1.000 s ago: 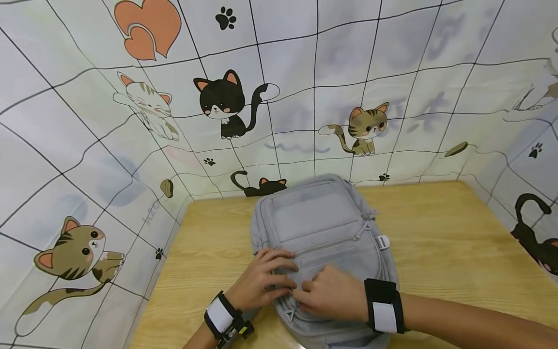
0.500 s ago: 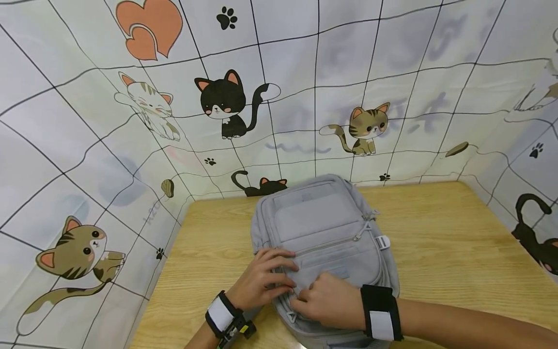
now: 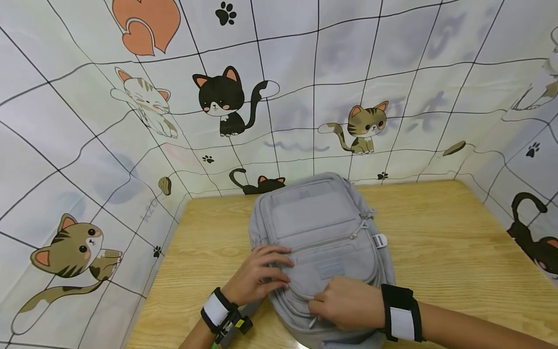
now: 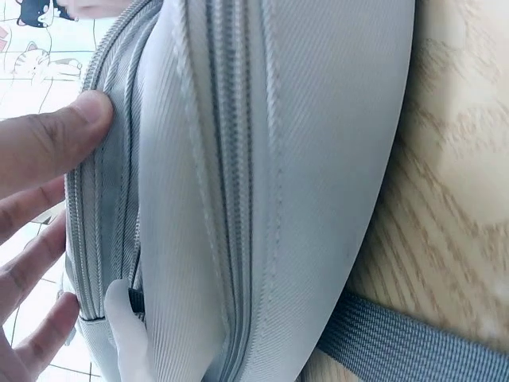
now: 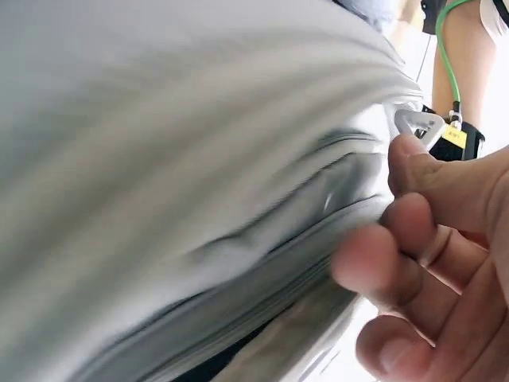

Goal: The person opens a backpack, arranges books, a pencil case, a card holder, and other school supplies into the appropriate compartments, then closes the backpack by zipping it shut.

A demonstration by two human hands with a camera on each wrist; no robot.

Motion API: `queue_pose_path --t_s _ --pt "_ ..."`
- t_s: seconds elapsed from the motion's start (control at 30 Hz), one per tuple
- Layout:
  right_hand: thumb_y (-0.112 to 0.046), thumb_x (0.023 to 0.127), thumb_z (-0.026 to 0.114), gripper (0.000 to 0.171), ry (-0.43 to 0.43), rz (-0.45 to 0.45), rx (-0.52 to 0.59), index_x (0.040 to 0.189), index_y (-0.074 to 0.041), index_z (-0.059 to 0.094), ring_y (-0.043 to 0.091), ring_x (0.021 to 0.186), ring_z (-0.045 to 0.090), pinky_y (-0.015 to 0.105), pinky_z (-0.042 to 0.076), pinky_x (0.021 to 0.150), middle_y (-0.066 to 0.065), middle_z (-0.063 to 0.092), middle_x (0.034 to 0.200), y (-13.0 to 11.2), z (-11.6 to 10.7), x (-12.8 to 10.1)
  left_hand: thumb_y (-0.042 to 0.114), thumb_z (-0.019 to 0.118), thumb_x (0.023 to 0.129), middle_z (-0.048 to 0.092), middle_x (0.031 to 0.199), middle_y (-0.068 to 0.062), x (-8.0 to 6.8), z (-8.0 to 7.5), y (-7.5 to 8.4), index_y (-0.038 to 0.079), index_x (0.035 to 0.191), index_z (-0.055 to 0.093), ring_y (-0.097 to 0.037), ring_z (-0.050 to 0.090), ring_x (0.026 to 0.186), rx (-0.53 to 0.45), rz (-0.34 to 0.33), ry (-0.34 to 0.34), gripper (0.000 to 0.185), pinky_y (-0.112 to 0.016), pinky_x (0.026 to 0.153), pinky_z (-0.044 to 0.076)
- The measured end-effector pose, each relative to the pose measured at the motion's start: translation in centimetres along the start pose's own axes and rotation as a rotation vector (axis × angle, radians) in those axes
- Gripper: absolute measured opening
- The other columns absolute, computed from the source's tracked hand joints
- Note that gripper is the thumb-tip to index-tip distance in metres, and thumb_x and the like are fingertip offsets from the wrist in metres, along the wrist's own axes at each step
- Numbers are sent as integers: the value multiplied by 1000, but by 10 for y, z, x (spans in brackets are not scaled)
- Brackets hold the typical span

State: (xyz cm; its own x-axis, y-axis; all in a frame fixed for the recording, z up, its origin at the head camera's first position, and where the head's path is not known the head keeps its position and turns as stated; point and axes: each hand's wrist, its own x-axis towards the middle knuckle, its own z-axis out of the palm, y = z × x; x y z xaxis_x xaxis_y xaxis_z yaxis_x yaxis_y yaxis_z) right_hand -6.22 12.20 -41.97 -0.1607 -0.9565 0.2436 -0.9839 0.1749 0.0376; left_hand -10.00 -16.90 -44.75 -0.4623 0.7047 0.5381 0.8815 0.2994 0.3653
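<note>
From the head view I am seeing the grey backpack lying flat on the wooden counter; my left hand is pressing spread fingers on it, my right hand curling at its near edge. Left wrist view: fingers are resting along the zipper. Right wrist view: fingers are bending beside a zipper pull; I cannot tell whether they are pinching it.

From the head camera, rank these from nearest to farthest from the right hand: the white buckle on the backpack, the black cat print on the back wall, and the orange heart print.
1. White buckle: on the backpack's right edge, just beyond the right hand.
2. Black cat print: on the back wall, up and to the left.
3. Orange heart print: top left of the wall, farthest off.
</note>
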Motion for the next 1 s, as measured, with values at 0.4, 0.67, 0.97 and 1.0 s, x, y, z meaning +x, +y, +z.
queue_pose_path --t_s 0.4,0.67,0.97,1.0 --pt "-30 101 75 18 158 175 195 88 -26 64 -16 55 35 4 23 52 -19 57 66 -8 10 -15 37 84 91 64 143 2 14 11 33 26 115 75 -26 46 152 120 72 -112 28 -59 125 35" --pt "-8 96 78 21 160 330 305 103 -18 61 -14 57 46 3 32 51 -14 61 69 -18 14 -20 24 86 91 70 129 7 17 28 46 23 98 71 -16 55 144 231 122 -181 16 -58 125 36" --pt "-2 92 78 28 164 452 352 91 -20 56 -16 56 38 5 30 48 -18 51 63 -14 6 -32 13 80 94 71 118 10 16 25 42 22 93 68 -13 60 139 135 106 -173 15 -59 125 35" --pt "-2 92 77 28 159 468 363 90 -20 56 -16 57 39 5 31 49 -18 52 64 -13 4 -34 12 80 94 71 118 10 16 23 42 22 93 68 -13 60 138 122 103 -172 15 -59 125 35"
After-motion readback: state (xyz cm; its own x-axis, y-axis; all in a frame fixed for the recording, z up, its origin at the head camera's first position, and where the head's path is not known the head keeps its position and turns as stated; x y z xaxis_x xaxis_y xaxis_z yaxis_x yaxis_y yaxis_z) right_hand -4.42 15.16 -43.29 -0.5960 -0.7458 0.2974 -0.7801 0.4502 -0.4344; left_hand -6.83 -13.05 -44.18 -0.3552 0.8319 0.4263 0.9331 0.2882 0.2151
